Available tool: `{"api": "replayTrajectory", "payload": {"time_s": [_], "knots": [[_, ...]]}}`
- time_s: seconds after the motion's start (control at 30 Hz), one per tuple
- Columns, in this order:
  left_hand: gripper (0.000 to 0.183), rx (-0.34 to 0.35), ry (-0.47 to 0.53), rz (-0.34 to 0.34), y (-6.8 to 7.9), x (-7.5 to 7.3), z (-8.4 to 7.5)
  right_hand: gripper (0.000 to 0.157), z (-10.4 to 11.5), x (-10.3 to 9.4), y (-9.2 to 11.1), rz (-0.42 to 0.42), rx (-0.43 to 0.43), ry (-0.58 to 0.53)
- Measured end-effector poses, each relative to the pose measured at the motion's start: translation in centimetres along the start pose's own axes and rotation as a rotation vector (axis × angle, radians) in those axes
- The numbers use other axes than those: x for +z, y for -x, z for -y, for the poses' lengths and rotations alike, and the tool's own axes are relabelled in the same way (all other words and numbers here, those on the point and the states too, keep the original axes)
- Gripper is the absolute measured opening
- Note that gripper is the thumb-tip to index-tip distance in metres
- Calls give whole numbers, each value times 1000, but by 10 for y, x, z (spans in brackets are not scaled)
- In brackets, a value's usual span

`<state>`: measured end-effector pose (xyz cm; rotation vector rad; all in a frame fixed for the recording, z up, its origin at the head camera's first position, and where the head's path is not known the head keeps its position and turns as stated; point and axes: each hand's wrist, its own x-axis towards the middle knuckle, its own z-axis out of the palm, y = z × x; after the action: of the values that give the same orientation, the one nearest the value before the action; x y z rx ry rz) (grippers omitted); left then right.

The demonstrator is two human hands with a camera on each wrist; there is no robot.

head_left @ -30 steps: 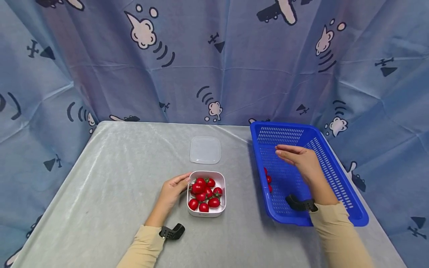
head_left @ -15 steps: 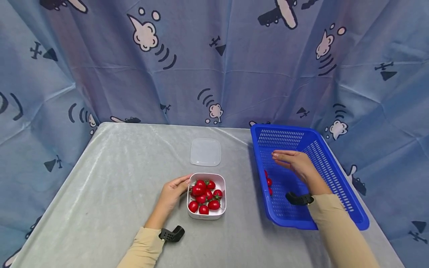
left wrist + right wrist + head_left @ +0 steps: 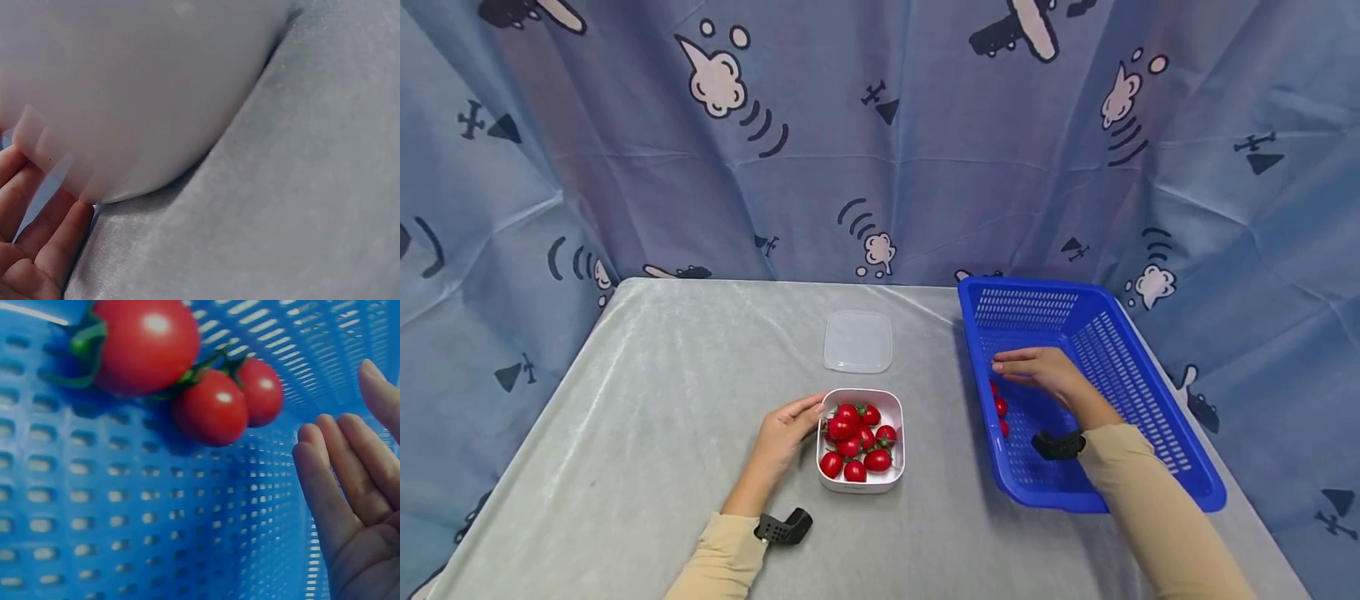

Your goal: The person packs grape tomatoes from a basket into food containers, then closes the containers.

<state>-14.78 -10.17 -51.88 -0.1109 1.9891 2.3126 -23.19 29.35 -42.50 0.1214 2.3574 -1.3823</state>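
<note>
My left hand (image 3: 786, 431) touches the left side of a white square container (image 3: 898, 467) holding several cherry tomatoes (image 3: 877, 460). The left wrist view shows straight fingers (image 3: 65, 234) against the container's smooth wall (image 3: 144, 106). Inside the blue basket (image 3: 1052, 500), my right hand (image 3: 1045, 372) reaches toward the left wall with nothing in its grasp. Three cherry tomatoes with green stems lie along that wall; in the right wrist view the nearest tomato (image 3: 150, 347) looks largest, beside a second tomato (image 3: 212, 409) and a third tomato (image 3: 259, 392). The right fingers (image 3: 359, 469) are extended, apart from the tomatoes.
A clear plastic lid (image 3: 857, 342) lies flat behind the white container. A pale cloth covers the table (image 3: 625, 467). Behind it hangs a blue patterned curtain (image 3: 820, 100). The basket's raised rim stands between the right hand and the container.
My right hand has moved left and a little toward me inside the basket, nearer the tomatoes there. The left hand and the white container keep their places.
</note>
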Motion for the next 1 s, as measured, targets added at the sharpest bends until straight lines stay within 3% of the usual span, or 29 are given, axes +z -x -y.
{"api": "replayTrajectory", "payload": {"time_s": [0.5,0.83,1.0], "knots": [[36,10,-3,-7,3,-2,-1,52,-11,13,-9,92,-32,-8],[37,14,6,7,1,1,-1,50,-12,13,-10,55,-38,-6],[36,15,0,6,1,1,-1,58,-4,5,-4,2,-25,-41]]}}
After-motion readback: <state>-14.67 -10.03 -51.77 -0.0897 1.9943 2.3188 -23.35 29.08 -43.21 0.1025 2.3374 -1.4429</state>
